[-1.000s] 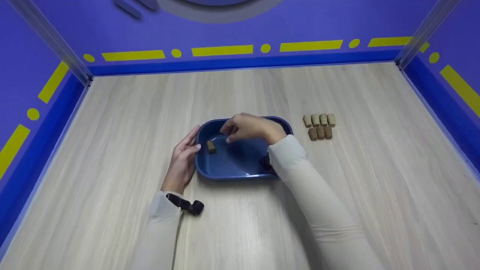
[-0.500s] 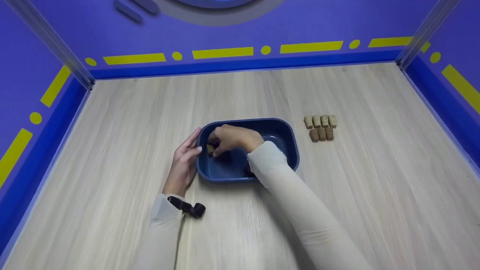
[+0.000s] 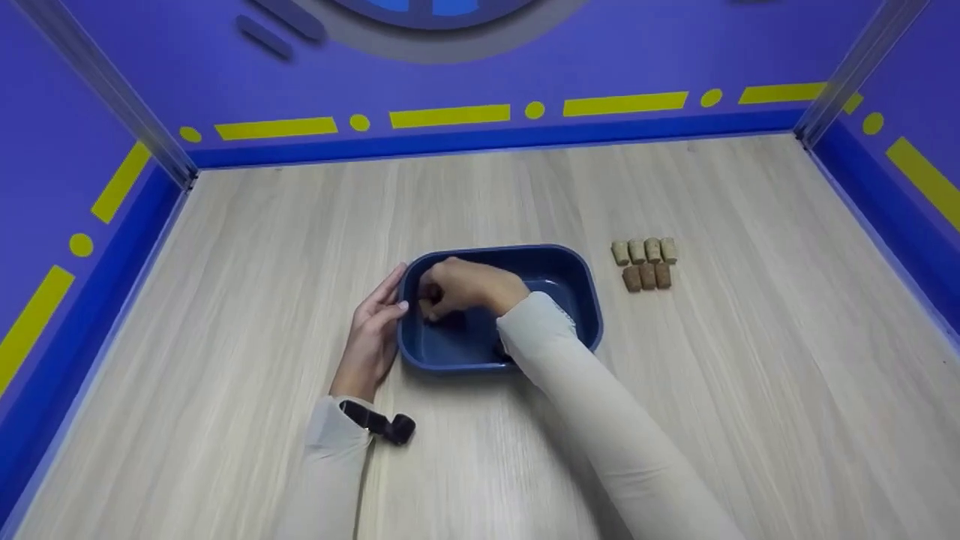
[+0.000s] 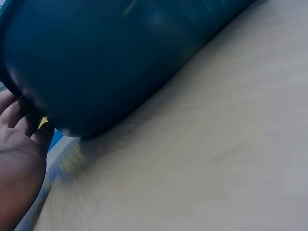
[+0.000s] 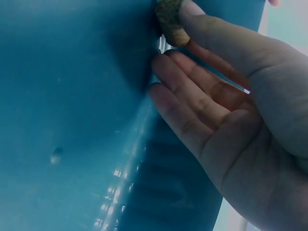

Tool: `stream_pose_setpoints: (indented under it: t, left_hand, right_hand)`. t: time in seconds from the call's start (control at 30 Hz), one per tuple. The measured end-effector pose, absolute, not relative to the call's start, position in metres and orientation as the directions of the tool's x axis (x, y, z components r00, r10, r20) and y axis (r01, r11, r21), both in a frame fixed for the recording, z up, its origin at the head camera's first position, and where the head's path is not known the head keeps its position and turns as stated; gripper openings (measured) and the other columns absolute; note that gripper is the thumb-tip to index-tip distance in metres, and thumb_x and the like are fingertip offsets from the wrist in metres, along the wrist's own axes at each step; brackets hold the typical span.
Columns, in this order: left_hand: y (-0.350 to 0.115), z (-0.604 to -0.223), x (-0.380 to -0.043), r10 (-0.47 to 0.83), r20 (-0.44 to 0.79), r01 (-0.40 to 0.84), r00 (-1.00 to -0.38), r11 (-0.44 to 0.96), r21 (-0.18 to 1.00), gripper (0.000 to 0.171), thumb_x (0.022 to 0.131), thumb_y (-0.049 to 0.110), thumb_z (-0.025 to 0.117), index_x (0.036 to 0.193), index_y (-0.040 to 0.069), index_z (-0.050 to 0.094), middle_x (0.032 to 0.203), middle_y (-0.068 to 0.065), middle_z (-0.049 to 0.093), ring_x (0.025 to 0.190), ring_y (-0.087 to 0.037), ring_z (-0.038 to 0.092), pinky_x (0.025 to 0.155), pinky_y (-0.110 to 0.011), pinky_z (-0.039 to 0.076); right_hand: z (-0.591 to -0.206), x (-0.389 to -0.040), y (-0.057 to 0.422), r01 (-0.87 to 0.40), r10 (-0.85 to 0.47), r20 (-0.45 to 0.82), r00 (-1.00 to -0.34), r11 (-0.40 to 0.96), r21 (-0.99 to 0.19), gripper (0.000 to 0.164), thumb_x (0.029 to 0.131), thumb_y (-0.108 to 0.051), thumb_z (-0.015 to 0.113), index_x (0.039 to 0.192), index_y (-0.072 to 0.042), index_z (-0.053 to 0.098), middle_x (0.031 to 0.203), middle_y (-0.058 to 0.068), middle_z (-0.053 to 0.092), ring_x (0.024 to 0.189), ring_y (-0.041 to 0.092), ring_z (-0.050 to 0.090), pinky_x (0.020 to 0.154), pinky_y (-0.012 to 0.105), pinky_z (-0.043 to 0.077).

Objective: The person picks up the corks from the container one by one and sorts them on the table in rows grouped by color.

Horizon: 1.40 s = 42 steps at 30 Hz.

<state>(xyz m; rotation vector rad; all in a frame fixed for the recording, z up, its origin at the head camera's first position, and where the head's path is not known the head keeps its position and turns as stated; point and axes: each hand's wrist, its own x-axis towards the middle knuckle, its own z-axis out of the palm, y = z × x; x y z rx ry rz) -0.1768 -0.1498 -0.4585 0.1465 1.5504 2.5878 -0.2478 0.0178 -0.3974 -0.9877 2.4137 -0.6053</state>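
Observation:
Inside a dark blue plastic basin (image 3: 442, 352), my right hand (image 3: 472, 286) reaches to the left end wall. Its thumb and index finger pinch a cork (image 5: 174, 32), seen at the top of the right wrist view; the other fingers extend loosely by the wall. My left hand (image 3: 371, 330) rests against the basin's left outer side, fingers fairly straight along the wall and thumb at the rim. The left wrist view shows that hand's bent fingers (image 4: 42, 134) by the basin's corner. Part of the basin's interior is hidden behind the right forearm.
Right of the basin, several pale corks (image 3: 645, 251) lie in a row, with three darker brown corks (image 3: 648, 277) in front of them. The wood-grain table (image 3: 750, 360) is bounded by purple-blue walls (image 3: 450, 82) with yellow marks.
My right hand has moved left and down to the cork at the basin's left end and taken hold of it. The left hand keeps its place on the basin.

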Motion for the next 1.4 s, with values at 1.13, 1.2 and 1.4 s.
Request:
stream_pose_setpoints:
  t: [1.13,1.2,1.4]
  left_hand:
    - [-0.148,-0.461,-0.178,0.118,0.027,-0.035,-0.993,-0.495,0.868,0.062,0.087,-0.012,0.04,0.148,-0.008,0.025,0.157,-0.019,0.024,0.147,-0.023,0.021,0.11,-0.02,0.037]
    - [-0.148,-0.46,-0.179,0.113,0.031,-0.029,-0.993,-0.497,0.867,0.062,0.087,-0.012,0.041,0.148,-0.008,0.026,0.157,-0.019,0.025,0.147,-0.023,0.022,0.113,-0.022,0.034]
    - [-0.148,-0.46,-0.177,0.118,0.024,-0.037,-0.993,-0.488,0.872,0.062,0.088,-0.011,0.043,0.148,-0.007,0.026,0.157,-0.018,0.026,0.147,-0.021,0.022,0.118,-0.026,0.026]
  right_hand:
    - [-0.353,-0.248,0.099,-0.493,-0.712,-0.157,-0.684,0.61,-0.621,0.031,0.082,-0.006,0.072,0.112,-0.003,0.068,0.104,0.012,0.071,0.095,0.024,0.068,0.085,0.034,0.056]
    - [-0.348,-0.248,0.107,-0.49,-0.71,-0.143,-0.689,0.603,-0.629,0.032,0.082,-0.005,0.072,0.113,-0.001,0.067,0.105,0.014,0.07,0.096,0.025,0.068,0.086,0.035,0.056]
    - [-0.337,-0.241,0.133,-0.452,-0.666,-0.135,-0.734,0.627,-0.635,0.036,0.084,-0.007,0.071,0.119,-0.002,0.065,0.11,0.014,0.069,0.099,0.027,0.067,0.087,0.039,0.056]
